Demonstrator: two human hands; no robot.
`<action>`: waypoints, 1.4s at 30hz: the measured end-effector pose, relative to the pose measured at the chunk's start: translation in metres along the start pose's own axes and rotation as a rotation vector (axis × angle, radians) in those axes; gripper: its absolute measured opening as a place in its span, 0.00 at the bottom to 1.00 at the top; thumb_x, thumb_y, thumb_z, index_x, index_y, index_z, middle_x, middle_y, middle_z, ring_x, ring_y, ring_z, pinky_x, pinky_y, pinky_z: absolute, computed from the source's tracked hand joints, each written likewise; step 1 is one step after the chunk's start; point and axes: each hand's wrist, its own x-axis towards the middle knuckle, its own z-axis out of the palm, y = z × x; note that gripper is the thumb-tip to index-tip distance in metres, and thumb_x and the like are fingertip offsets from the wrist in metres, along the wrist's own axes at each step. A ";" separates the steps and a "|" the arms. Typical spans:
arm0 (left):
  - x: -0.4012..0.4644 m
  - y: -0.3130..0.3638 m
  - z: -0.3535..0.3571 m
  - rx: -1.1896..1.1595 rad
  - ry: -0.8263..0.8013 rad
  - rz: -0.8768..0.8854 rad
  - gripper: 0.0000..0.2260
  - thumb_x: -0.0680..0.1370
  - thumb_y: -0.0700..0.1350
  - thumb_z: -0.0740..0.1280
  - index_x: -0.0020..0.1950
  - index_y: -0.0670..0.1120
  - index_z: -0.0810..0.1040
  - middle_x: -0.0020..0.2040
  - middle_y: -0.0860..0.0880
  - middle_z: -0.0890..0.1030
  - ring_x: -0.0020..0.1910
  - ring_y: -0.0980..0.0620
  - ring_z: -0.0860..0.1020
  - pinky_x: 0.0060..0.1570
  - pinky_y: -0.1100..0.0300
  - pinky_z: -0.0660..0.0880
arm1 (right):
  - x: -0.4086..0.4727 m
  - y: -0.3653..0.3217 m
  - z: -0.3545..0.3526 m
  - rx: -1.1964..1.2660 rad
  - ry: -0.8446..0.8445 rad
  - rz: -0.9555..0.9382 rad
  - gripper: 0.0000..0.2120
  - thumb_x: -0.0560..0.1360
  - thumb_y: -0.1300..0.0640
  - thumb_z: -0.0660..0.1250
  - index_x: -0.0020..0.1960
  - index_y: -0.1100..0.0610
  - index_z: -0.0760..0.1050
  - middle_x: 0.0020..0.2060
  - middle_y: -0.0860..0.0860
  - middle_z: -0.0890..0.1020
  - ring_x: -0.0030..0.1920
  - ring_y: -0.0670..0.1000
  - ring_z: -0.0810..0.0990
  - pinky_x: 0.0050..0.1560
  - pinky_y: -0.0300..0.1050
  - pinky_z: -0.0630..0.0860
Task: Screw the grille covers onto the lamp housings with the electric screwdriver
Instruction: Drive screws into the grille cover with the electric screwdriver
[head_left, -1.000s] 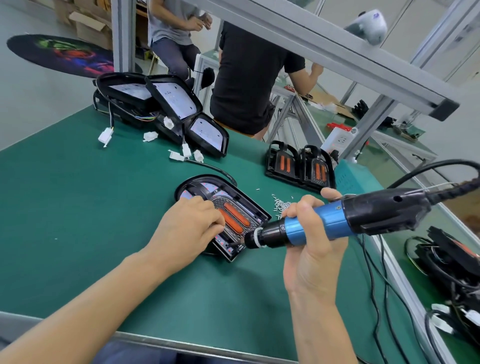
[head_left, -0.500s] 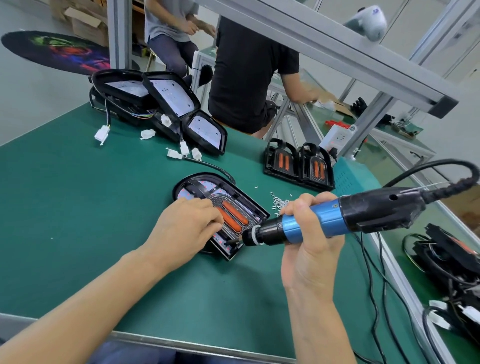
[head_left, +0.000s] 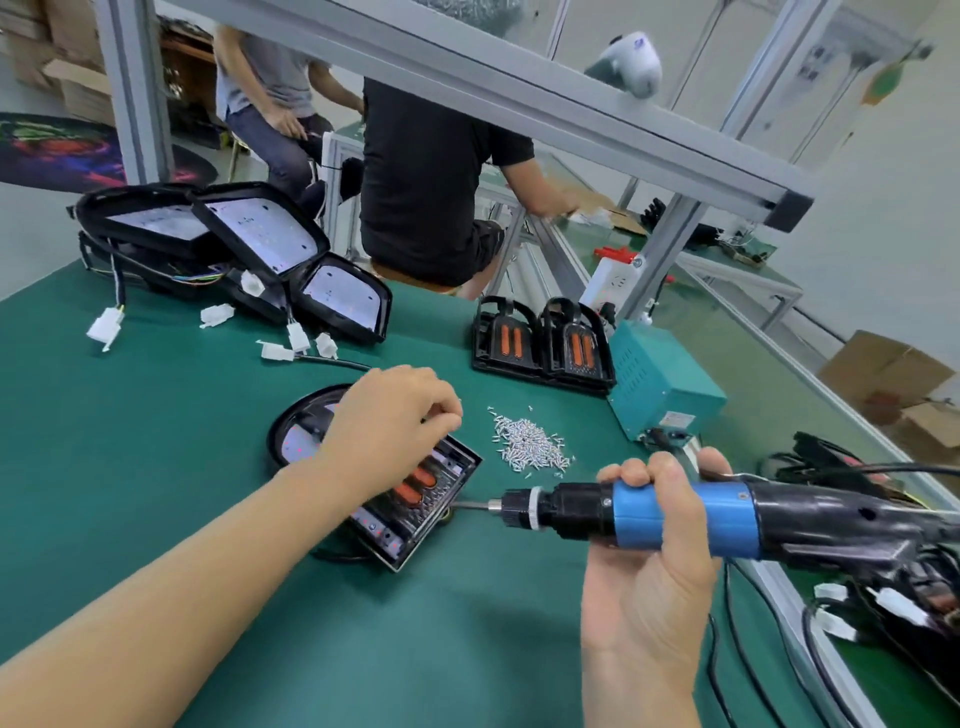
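A black lamp housing (head_left: 415, 525) with a grille cover and two orange lenses lies on the green table (head_left: 156, 441) in front of me. My left hand (head_left: 389, 431) lies on top of it, fingers curled over its far edge, hiding most of the cover. My right hand (head_left: 660, 525) grips the blue and black electric screwdriver (head_left: 727, 519), which lies almost level. Its bit touches the housing's right edge. A pile of small silver screws (head_left: 530, 441) lies just beyond the bit.
Two lamps with grilles (head_left: 540, 343) stand behind the screws beside a teal power box (head_left: 660, 384). Several open housings with white plugs (head_left: 260, 244) are stacked at the back left. Cables and more lamps (head_left: 883, 597) lie at the right. Two people sit beyond the table.
My left hand has slid toward the housing's far edge. The screwdriver has dropped closer to level, with its bit now at the housing's right edge.
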 end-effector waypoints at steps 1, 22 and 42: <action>0.015 0.006 0.006 0.037 -0.046 -0.006 0.05 0.76 0.47 0.67 0.45 0.50 0.82 0.44 0.53 0.80 0.47 0.51 0.75 0.48 0.58 0.66 | 0.000 -0.001 0.001 0.010 -0.003 -0.055 0.15 0.71 0.64 0.63 0.54 0.51 0.68 0.34 0.48 0.71 0.33 0.46 0.74 0.43 0.39 0.76; 0.090 0.019 0.077 0.504 -0.580 -0.032 0.13 0.71 0.34 0.65 0.31 0.48 0.67 0.36 0.49 0.75 0.41 0.45 0.73 0.44 0.57 0.64 | 0.039 -0.011 -0.011 -0.006 0.022 -0.118 0.16 0.67 0.63 0.68 0.50 0.49 0.72 0.33 0.47 0.75 0.33 0.46 0.76 0.43 0.41 0.79; -0.064 -0.025 -0.040 -1.010 0.027 -0.371 0.07 0.73 0.35 0.69 0.39 0.45 0.83 0.34 0.51 0.80 0.33 0.58 0.76 0.39 0.71 0.73 | 0.014 0.010 0.060 0.228 -0.248 0.110 0.14 0.68 0.63 0.68 0.48 0.48 0.72 0.33 0.45 0.74 0.32 0.44 0.76 0.43 0.39 0.77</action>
